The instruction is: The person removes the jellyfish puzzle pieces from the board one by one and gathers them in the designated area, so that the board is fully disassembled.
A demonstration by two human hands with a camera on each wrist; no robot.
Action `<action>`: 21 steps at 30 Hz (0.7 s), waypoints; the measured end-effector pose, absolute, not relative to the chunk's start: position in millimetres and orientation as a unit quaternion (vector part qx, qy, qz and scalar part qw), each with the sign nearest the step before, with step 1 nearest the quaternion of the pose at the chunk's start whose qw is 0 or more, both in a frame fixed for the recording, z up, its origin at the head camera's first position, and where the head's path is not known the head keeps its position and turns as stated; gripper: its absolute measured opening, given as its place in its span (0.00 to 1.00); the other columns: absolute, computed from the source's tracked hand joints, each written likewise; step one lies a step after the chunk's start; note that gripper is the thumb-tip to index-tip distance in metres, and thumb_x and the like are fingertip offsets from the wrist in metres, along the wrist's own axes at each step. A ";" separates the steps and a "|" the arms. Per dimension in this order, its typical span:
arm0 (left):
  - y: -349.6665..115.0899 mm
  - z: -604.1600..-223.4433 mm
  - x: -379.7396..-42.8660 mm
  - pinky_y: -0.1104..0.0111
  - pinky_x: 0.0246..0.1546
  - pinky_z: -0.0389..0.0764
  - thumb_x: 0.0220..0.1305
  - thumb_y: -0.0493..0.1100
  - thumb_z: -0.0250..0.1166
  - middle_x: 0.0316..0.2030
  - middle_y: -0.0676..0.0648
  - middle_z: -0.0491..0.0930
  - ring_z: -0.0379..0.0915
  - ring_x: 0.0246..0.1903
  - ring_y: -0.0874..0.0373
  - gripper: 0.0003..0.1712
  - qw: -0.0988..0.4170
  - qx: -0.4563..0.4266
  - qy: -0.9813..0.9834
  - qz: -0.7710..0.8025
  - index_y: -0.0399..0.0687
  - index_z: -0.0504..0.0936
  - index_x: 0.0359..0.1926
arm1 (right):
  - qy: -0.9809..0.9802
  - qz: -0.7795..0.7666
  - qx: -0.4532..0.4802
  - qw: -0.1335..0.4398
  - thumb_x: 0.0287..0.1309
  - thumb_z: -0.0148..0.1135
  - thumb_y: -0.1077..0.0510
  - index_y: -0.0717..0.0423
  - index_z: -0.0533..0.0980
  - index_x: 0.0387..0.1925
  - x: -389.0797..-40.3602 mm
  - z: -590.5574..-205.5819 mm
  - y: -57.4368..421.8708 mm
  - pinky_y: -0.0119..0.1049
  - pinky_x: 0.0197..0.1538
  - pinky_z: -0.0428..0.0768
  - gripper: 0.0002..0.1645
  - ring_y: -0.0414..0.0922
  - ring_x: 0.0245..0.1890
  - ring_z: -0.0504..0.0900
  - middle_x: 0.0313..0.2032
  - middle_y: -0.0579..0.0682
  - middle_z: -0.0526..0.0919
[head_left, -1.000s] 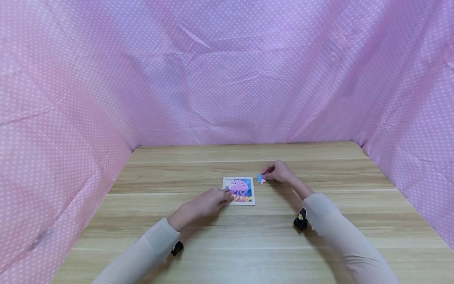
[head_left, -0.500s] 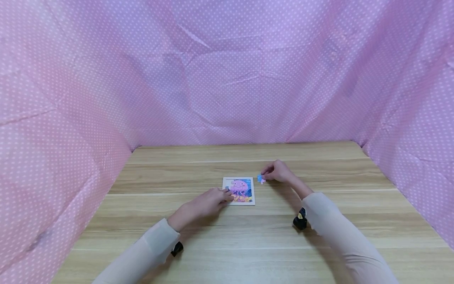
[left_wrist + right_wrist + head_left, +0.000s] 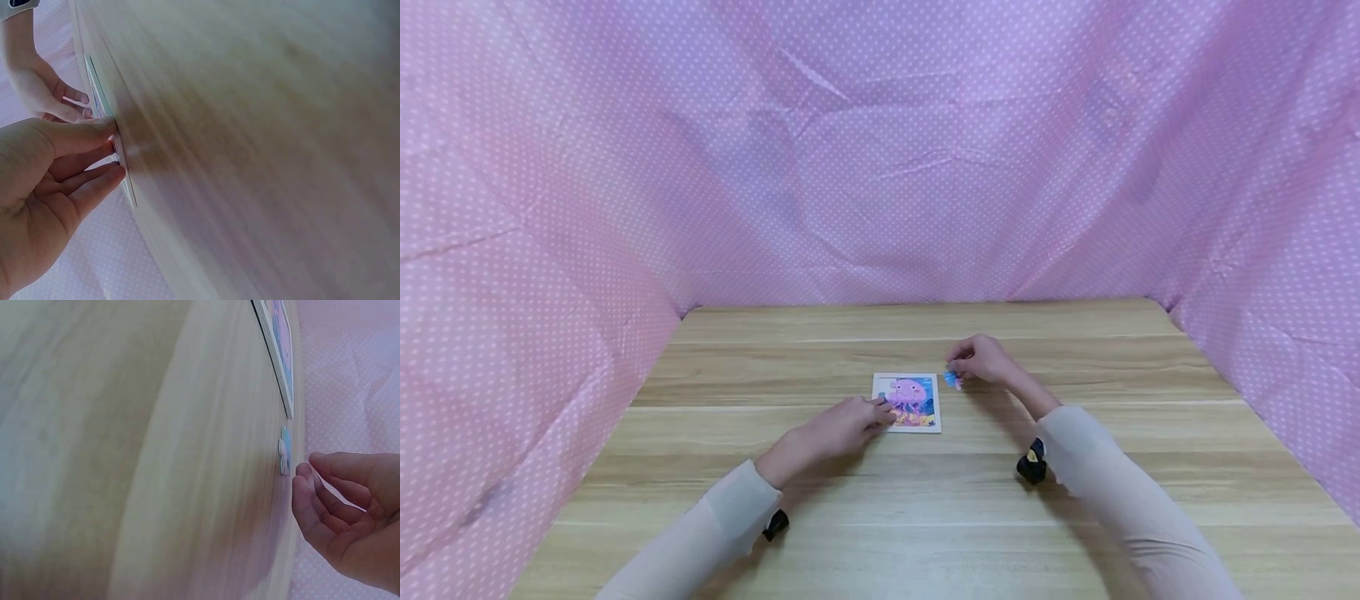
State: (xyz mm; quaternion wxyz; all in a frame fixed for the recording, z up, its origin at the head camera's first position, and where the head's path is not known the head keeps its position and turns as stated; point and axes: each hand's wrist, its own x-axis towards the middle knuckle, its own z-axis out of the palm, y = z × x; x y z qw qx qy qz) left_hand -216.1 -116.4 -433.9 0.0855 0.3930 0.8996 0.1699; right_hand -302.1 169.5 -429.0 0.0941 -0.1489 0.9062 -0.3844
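A framed jigsaw puzzle (image 3: 908, 397) with a pink jellyfish picture lies flat near the table's middle. My left hand (image 3: 847, 423) holds it at its lower left, fingers over the picture; in the left wrist view, thumb and fingertips meet the frame's edge (image 3: 129, 190). Just right of the frame lies a small blue and pink jigsaw piece (image 3: 952, 379). The fingertips of my right hand (image 3: 987, 360) are at that piece. In the right wrist view the piece (image 3: 285, 452) lies on the table, and nothing shows between the bent thumb and forefinger; whether they touch it is unclear.
The wooden table (image 3: 895, 517) spans the scene. Pink dotted cloth (image 3: 880, 167) hangs behind it and at both sides. A black device (image 3: 1032, 463) sits under the right sleeve, another black device (image 3: 776, 524) under the left.
The right fingers have shifted slightly, and the blue and pink piece beneath them has turned a little. The left hand keeps its place on the puzzle.
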 end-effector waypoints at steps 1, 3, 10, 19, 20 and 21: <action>-116.5 -433.5 -216.0 0.58 0.63 0.78 0.75 0.36 0.59 0.63 0.44 0.80 0.77 0.63 0.54 0.16 0.086 0.393 0.900 0.171 0.43 0.84 0.59 | 0.907 -0.382 -0.152 0.091 0.66 0.64 0.65 0.69 0.84 0.42 -301.8 -428.2 168.2 0.32 0.34 0.84 0.09 0.44 0.30 0.84 0.35 0.60 0.88; -116.5 -433.4 -216.2 0.58 0.63 0.79 0.75 0.36 0.58 0.63 0.44 0.80 0.77 0.63 0.54 0.17 0.086 0.393 0.900 0.170 0.43 0.84 0.60 | 0.910 -0.373 -0.160 0.083 0.66 0.64 0.64 0.68 0.84 0.42 -301.5 -427.1 165.5 0.30 0.33 0.82 0.09 0.44 0.29 0.84 0.35 0.59 0.88; -117.4 -433.9 -216.9 0.58 0.65 0.77 0.75 0.37 0.59 0.64 0.43 0.78 0.74 0.66 0.53 0.17 0.097 0.386 0.901 0.172 0.43 0.83 0.60 | 0.908 -0.364 -0.190 0.083 0.65 0.66 0.60 0.64 0.85 0.41 -301.3 -426.1 150.5 0.29 0.31 0.77 0.09 0.41 0.26 0.82 0.33 0.54 0.89; -117.0 -433.1 -216.9 0.59 0.65 0.76 0.76 0.37 0.58 0.64 0.45 0.78 0.73 0.67 0.54 0.17 0.105 0.381 0.902 0.173 0.44 0.83 0.61 | 0.897 -0.363 -0.225 0.111 0.67 0.63 0.63 0.64 0.85 0.44 -300.1 -425.4 129.2 0.28 0.32 0.79 0.09 0.41 0.30 0.83 0.41 0.58 0.89; -117.0 -433.0 -217.0 0.59 0.65 0.76 0.75 0.37 0.59 0.64 0.44 0.78 0.73 0.66 0.54 0.17 0.104 0.382 0.902 0.174 0.44 0.83 0.61 | 0.897 -0.360 -0.230 0.112 0.67 0.63 0.63 0.63 0.85 0.44 -300.3 -425.8 126.9 0.28 0.32 0.78 0.09 0.40 0.30 0.82 0.41 0.58 0.89; -117.0 -433.0 -217.1 0.59 0.64 0.77 0.75 0.37 0.59 0.63 0.44 0.79 0.74 0.66 0.54 0.17 0.102 0.384 0.901 0.174 0.43 0.83 0.61 | 0.897 -0.357 -0.234 0.114 0.67 0.63 0.63 0.63 0.85 0.44 -300.3 -426.3 124.5 0.27 0.33 0.78 0.10 0.40 0.30 0.82 0.42 0.57 0.89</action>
